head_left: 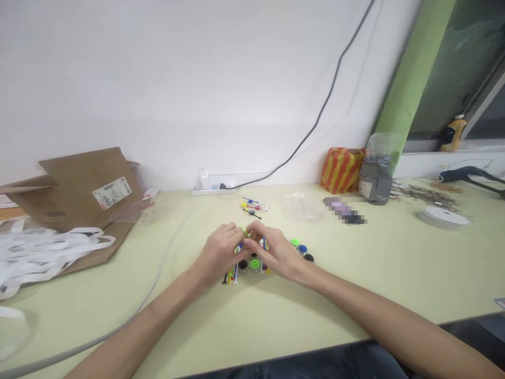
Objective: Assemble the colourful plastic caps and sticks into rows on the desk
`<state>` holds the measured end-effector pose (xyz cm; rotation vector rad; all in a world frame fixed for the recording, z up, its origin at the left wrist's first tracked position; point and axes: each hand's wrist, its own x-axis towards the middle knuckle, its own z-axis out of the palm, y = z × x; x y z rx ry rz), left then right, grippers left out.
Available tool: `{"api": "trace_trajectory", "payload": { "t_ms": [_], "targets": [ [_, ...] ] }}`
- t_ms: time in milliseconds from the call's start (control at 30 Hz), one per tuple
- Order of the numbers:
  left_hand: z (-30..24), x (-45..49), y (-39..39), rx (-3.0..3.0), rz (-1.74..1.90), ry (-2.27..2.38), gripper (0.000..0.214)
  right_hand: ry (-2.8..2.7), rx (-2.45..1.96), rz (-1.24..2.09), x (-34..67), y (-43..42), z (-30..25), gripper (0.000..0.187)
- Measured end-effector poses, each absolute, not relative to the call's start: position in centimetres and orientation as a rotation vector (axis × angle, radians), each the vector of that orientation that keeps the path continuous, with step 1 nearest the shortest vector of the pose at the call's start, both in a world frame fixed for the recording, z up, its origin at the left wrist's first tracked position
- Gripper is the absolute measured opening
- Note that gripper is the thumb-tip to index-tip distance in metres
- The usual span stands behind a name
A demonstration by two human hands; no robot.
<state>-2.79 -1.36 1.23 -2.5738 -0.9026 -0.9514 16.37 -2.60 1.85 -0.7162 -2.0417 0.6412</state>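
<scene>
From the head camera, the **left hand** [219, 252] and **right hand** [272, 251] meet low over the pale green **desk** [335, 295]. The fingers of both hands are curled and close together, pinching a **small green piece** [245, 232], though they hide most of it. Under and beside the hands lies a cluster of **round capped pieces** [254, 265]: five show clearly, two green, two black and one blue, with a dark sixth partly hidden between the hands. Several **coloured sticks** [234, 273] poke out below the hands; they overlap too much to count.

Beyond the hands lies one small **pile of coloured parts** [250, 206], beside a **clear plastic bag** [302, 208] and one blurred **flat object** [345, 213]. To the left are a **brown paper bag** [79, 200] and a bundle of **white straps** [39, 252]. A **grey cable** [98, 337] runs across the desk. Along the wall stand a **power strip** [213, 185], an **orange-striped bag** [342, 170] and a **grey pouch** [375, 181]. To the right lie a **roll of white tape** [444, 217] and a **scatter of thin brown wires** [426, 195].
</scene>
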Motion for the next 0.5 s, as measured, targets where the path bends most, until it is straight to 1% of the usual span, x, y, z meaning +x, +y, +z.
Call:
{"api": "trace_trajectory", "payload": {
  "t_ms": [67,133,233,333,433,500],
  "targets": [
    [1.6,-2.8,-1.6,-2.598,-0.986,-0.881,0.035,-2.056,-0.681,0.666,16.6,-2.5,2.0,0.016],
    [2.0,-2.8,-1.8,-2.664,-0.991,-0.867,0.031,-2.039,-0.63,0.791,16.8,-2.3,2.0,0.018],
    [2.2,-2.6,-2.1,-2.777,-0.978,-0.862,0.024,-1.968,-0.529,1.141,17.1,-1.9,2.0,0.023],
    [2.2,-2.4,-2.2,-2.83,-0.989,-0.856,0.022,-1.903,-0.435,1.437,17.3,-1.5,1.8,0.031],
    [1.8,-2.7,-2.1,-2.811,-1.066,-0.91,0.019,-1.786,-0.342,1.593,17.7,-0.9,1.8,0.031],
    [1.6,-3.2,-1.9,-2.766,-1.126,-1.01,0.017,-1.709,-0.303,1.627,18.2,-0.5,2.0,0.029]
  ]
}}
